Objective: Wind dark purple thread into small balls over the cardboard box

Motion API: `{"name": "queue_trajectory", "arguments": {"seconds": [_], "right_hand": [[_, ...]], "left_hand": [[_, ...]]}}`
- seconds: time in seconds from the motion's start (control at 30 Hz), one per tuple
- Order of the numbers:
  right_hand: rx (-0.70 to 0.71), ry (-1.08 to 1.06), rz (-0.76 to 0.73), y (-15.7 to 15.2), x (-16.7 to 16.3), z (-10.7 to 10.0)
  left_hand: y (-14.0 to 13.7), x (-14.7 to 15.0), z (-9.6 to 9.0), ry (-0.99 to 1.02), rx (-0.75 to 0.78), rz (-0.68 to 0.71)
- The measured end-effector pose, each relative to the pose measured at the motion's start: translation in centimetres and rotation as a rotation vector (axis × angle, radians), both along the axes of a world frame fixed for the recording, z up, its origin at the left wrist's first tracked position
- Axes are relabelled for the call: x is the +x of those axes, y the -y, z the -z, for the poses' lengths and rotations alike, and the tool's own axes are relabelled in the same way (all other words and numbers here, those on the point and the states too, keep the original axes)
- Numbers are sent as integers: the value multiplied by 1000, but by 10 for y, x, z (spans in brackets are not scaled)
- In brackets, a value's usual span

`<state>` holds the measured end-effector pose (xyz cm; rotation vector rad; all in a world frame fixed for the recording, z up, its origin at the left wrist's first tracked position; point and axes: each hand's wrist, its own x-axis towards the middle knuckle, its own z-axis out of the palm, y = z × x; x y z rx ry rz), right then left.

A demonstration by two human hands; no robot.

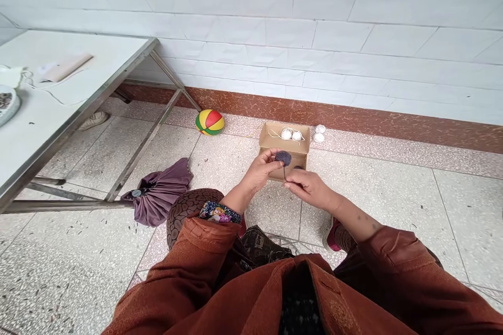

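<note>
My left hand (259,170) is closed round a small dark grey ball of yarn (283,157), held above the cardboard box (271,141). A strand hangs from the ball to my right hand (310,188), whose thumb and forefinger pinch it. Below, the open box stands on the floor, with two white yarn balls (291,134) and loose white strands resting on its lid. Another dark ball (297,168) shows in the box, partly hidden behind my right hand. To the right of the box sit more white yarn balls (319,134).
A red, yellow and green ball (210,122) lies by the wall. Left of me, a folded purple umbrella (163,191) lies near the metal-framed table (126,47). A shoe (94,120) shows under the table. Dark bits are scattered on the speckled floor (385,204).
</note>
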<state>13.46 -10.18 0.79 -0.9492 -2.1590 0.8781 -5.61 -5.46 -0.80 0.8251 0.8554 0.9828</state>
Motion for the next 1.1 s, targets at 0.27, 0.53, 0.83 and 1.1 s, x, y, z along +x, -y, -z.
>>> {"name": "queue_trajectory", "arguments": {"seconds": [0.27,0.53,0.83,1.1], "right_hand": [[-62,-204,366,-26,10,-11],[-229,6,401,-28,5,32],[-55,34,-59,-6,-2,12],[-138,-263,272,-25,12,-13]], "left_hand": [[7,4,-4,27,72,302],[10,3,-10,145,32,269],[2,1,3,-116,62,38],[5,3,5,-220,113,283]]}}
